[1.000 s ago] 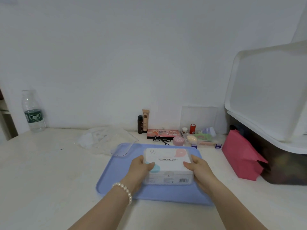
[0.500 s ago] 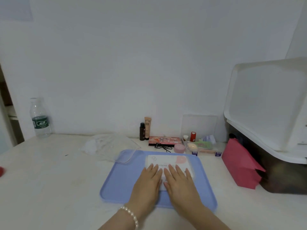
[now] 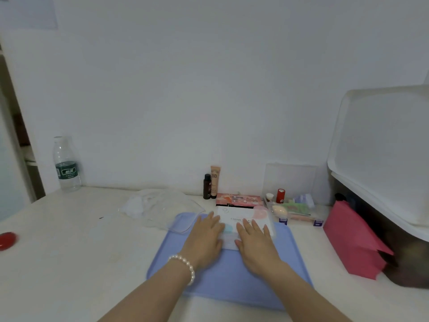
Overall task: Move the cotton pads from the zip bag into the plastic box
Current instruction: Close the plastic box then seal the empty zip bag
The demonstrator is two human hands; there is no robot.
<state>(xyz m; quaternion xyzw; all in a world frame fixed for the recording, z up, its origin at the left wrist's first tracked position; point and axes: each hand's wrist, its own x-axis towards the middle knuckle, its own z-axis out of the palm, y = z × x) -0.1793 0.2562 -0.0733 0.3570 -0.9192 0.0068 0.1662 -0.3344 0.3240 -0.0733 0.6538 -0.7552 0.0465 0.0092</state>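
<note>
Hands — left (image 3: 204, 238), right (image 3: 254, 242) — lie flat, fingers straight, on white plastic box (image 3: 246, 217).

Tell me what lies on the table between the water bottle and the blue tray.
In the head view, a crumpled clear zip bag lies between the water bottle and the blue tray, its near edge overlapping the tray's far-left corner.
</note>
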